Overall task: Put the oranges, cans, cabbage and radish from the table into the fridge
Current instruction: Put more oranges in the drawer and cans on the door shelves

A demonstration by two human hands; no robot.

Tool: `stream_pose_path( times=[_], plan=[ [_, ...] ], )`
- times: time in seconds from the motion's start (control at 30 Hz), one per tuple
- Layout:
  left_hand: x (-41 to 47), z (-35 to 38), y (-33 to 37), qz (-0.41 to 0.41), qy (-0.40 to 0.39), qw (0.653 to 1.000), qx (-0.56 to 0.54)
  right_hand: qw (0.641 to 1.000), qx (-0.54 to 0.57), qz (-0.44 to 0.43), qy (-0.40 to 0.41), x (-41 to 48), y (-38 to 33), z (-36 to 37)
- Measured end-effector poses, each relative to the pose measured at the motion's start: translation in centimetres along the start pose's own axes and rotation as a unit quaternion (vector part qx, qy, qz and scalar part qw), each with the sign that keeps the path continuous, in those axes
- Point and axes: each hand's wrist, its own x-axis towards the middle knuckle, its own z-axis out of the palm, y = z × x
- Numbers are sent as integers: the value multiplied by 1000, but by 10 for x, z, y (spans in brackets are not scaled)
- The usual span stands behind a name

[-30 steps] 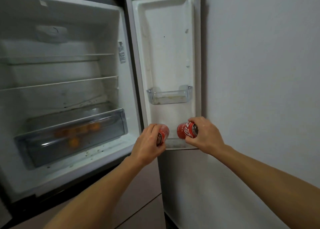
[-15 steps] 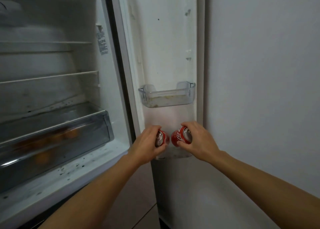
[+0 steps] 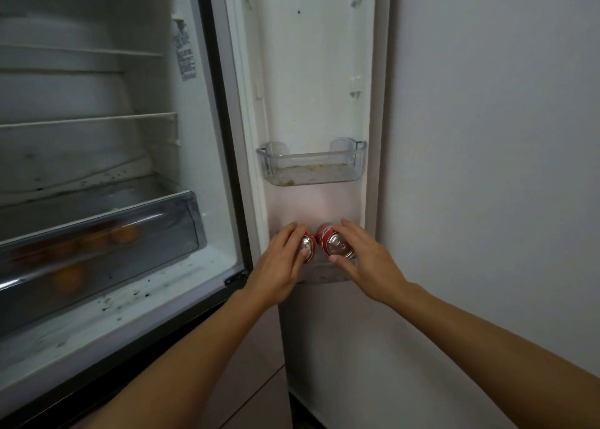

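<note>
A: Where are the hands?
B: The left hand (image 3: 281, 259) is wrapped around the left can (image 3: 308, 249), and the right hand (image 3: 367, 259) around the right can (image 3: 334, 244). Both cans are at the lowest door shelf (image 3: 328, 274), touching each other.
A: And the oranges (image 3: 97, 243)?
B: Blurred, inside the drawer (image 3: 175, 230) of the fridge.

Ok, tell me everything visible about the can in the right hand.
The right-hand can is red with a silvery metal top showing its pull tab, and looks unopened. It sits roughly upright at the lowest door shelf, close beside the other can. The right hand closes its grip around it, fingers behind, thumb in front.
</note>
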Motion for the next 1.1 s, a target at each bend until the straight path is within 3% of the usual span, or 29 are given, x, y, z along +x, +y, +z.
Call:
stream_pose_path(
  times=[0.17, 0.37, 0.6, 0.8, 1.1],
  plan=[
    [-7, -11, 17, -32, -39, 996, 72, 998, -44, -7, -39, -4, -2, -4],
    [-65, -27, 27, -106, 58, 981, 152, 989, -60, -111, 79, -25, -13, -21],
    [-209, -36, 81, -268, 27, 930, 251, 968, 30, -240, -59, -91, -60, 4],
    [-367, -55, 161, -395, -15, 869, 297, 912, 82, -317, -246, -192, -145, 42],
    [-596, -122, 339, -604, 39, 700, 379, 782, 179, -517, -299, -376, -331, 26]
  ],
)
